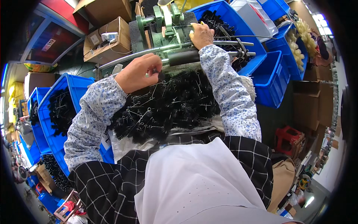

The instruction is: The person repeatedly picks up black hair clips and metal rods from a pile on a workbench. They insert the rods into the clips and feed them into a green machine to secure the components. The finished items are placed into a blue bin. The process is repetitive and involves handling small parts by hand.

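Observation:
A heap of black bristle brushes (175, 100) with twisted-wire stems and looped ends lies in front of me. Over its far left edge, my left hand (141, 71) is curled in a pinch; whatever its fingertips may hold is too small to make out. Beyond the heap stands a green machine (167, 22) with a light shining on its middle. My right hand (201, 35) is at that machine's right side, fingers bent and closed, yellow covering on the fingertips. What lies between those fingers is hidden. A metal rail (149, 51) runs crosswise between the heap and the machine.
Blue bins of black brushes stand on the left (71, 82) and behind the right hand (223, 18). An open cardboard box (108, 39) sits left of the machine. Further right are an empty-looking blue bin (274, 80) and a red stool (289, 141).

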### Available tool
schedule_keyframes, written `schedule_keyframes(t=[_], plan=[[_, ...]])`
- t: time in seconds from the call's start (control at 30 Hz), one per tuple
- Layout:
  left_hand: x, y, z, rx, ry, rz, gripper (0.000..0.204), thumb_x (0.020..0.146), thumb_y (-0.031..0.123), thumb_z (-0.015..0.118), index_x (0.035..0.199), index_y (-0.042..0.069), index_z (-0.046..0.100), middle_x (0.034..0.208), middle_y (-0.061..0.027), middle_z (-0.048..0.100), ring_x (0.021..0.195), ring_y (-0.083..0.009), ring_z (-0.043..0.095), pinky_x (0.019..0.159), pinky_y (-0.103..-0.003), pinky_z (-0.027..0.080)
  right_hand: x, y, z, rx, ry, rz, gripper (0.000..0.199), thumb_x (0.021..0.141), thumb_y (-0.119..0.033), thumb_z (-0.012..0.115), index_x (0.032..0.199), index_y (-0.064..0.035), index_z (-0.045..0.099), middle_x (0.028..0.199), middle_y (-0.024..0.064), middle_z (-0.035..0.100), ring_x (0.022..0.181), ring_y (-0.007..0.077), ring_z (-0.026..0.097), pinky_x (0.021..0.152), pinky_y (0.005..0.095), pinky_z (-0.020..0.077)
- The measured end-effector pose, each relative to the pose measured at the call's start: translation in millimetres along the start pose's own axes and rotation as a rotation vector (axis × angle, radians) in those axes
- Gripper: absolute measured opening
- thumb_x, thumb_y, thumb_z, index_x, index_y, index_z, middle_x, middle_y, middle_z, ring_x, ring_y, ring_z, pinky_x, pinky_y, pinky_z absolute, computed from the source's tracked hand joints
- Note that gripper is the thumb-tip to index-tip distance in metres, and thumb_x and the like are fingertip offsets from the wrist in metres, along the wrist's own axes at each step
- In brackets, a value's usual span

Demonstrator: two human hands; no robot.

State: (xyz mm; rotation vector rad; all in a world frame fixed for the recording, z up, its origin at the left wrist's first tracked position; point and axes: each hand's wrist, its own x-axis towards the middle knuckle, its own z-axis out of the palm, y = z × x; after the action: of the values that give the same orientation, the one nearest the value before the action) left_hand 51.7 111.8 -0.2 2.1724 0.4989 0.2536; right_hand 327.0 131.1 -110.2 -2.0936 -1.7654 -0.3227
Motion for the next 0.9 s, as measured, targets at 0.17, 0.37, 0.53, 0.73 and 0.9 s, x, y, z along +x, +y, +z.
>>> schedule_keyframes(t=[0.17, 0.37, 0.53, 0.73, 0.9], plan=[[3, 2, 2, 0.0, 0.002, 0.011, 0.015, 0.071, 0.003, 0.058, 0.083, 0.002, 0.049, 0.078, -0.0059, 0.048, 0.068, -0.0152, 0.05, 0.064, -0.027, 0.043, 3, -48, 5, -0.049, -0.028, -0.002, 0.014, 0.076, -0.02, 0.056, 0.083, -0.009, 0.062, 0.086, 0.0059, 0.064, 0.093, 0.0243, 0.056, 0.077, 0.0427, 0.0395], [1, 2, -3, 0.015, 0.036, 0.002, 0.015, 0.072, 0.003, 0.057, 0.086, 0.002, 0.05, 0.079, -0.005, 0.05, 0.068, -0.0141, 0.05, 0.064, -0.027, 0.043, 3, -56, 1, -0.086, -0.035, -0.032, 0.012, 0.076, -0.018, 0.054, 0.081, -0.0114, 0.062, 0.085, 0.0053, 0.064, 0.089, 0.0223, 0.056, 0.075, 0.0401, 0.0382], [-11, -4, -15, 0.005, 0.159, 0.011, 0.02, 0.074, 0.002, 0.056, 0.093, 0.003, 0.052, 0.083, -0.0046, 0.051, 0.072, -0.0128, 0.051, 0.068, -0.025, 0.044, 1, 5, 1, -0.103, 0.075, -0.081, 0.02, 0.074, -0.022, 0.058, 0.091, -0.0127, 0.064, 0.086, 0.0048, 0.065, 0.09, 0.0236, 0.057, 0.077, 0.0423, 0.0392], [-2, -10, -12, -0.031, 0.139, -0.022, 0.015, 0.076, 0.003, 0.056, 0.091, 0.001, 0.052, 0.088, -0.0051, 0.05, 0.08, -0.0124, 0.052, 0.076, -0.025, 0.044, 30, 38, -17, -0.097, -0.204, 0.103, 0.021, 0.085, -0.027, 0.049, 0.096, -0.0234, 0.066, 0.096, 0.0068, 0.063, 0.093, 0.0254, 0.059, 0.081, 0.0434, 0.044], [7, -11, -3, -0.031, 0.115, -0.015, 0.013, 0.075, 0.001, 0.057, 0.087, 0.0, 0.051, 0.09, -0.0049, 0.05, 0.08, -0.0128, 0.054, 0.075, -0.025, 0.046, 43, 64, -28, -0.168, -0.332, -0.022, 0.021, 0.085, -0.021, 0.05, 0.102, -0.0232, 0.063, 0.099, 0.0075, 0.063, 0.086, 0.025, 0.063, 0.076, 0.0384, 0.0502]])
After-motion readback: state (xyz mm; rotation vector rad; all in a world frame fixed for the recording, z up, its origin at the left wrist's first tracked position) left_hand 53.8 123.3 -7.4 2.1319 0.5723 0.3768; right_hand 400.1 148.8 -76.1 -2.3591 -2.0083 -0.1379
